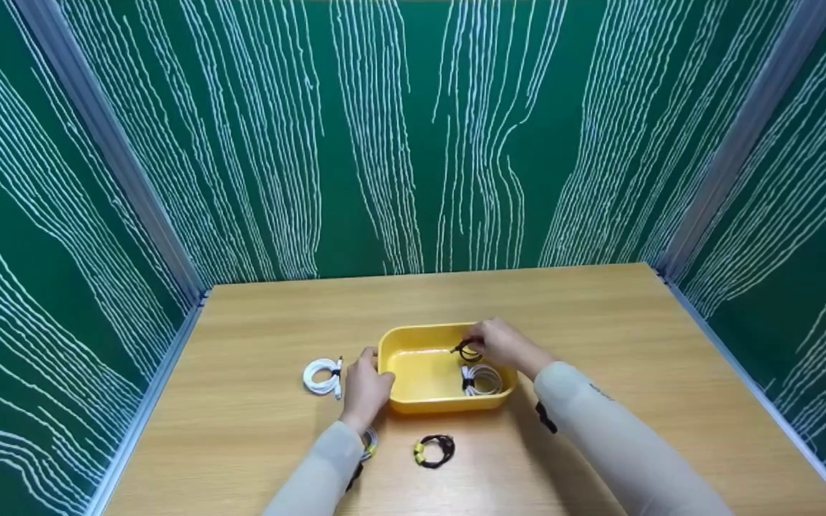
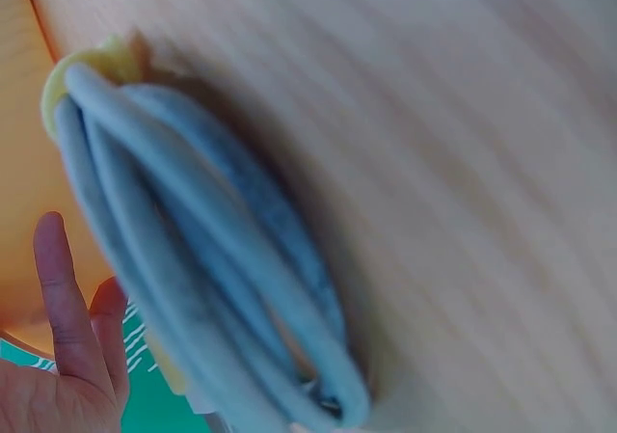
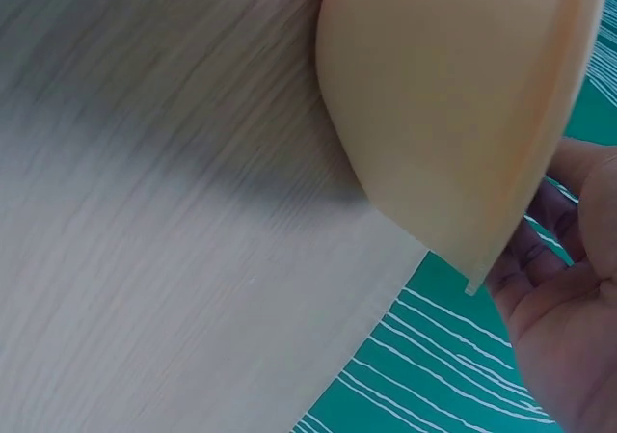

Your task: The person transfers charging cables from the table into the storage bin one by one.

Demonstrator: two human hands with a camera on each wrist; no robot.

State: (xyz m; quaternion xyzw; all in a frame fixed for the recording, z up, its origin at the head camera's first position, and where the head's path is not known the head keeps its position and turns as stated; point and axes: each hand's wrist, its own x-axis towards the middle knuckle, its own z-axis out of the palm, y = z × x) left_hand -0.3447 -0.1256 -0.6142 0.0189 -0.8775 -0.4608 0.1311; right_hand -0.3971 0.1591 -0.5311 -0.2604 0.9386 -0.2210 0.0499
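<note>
A yellow tub [image 1: 420, 331] stands mid-table. My left hand [image 1: 364, 383] rests against its left end wall, and in the left wrist view the fingers [image 2: 58, 356] lie straight beside the tub [image 2: 19, 163]. My right hand [image 1: 472, 344] pinches a small black coiled cable [image 1: 467, 351] over the tub's right half. A white coiled cable [image 1: 483, 378] lies inside the tub below it. In the right wrist view the tub's outer wall [image 3: 453, 95] fills the top, with my right hand [image 3: 569, 308] behind its rim; the cable is hidden there.
A white coiled cable [image 1: 322, 376] lies left of the tub. A black coil with a yellow tie [image 1: 436, 450] lies in front. A grey coil with a yellow tie [image 1: 368, 444] [image 2: 193, 259] sits under my left forearm. Green walls enclose the table [image 1: 599, 322].
</note>
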